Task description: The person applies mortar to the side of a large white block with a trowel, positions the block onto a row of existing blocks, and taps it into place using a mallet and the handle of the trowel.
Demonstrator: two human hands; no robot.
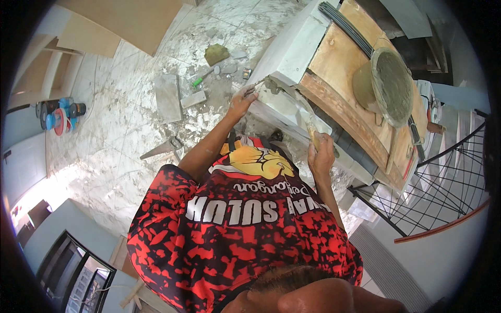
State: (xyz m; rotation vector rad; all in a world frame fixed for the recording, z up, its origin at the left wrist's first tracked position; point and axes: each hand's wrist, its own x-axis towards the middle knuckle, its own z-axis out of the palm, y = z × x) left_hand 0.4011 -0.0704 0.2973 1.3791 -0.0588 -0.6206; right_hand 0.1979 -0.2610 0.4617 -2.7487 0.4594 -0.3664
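Note:
My right hand (321, 151) is closed round the pale handle of a trowel (312, 131), whose blade lies against the top of a light grey slab edge (284, 104). My left hand (242, 101) rests its outstretched fingers against the left corner of that edge. Between the hands, a patch of wet grey mortar (273, 85) sits on the ledge, close to the left fingertips. Behind the ledge stands a pale block wall (289, 49) joined to wooden boards (339, 55). What lies under the left fingers is hidden.
A bucket of mortar (394, 86) stands on the boards beside a bundle of dark rods (347, 26). On the dusty floor lie a handsaw (159, 148), a green-handled tool (200, 81) and tile pieces (167, 99). Black metal railing (433, 193) stands at right; power tools (60, 116) are far left.

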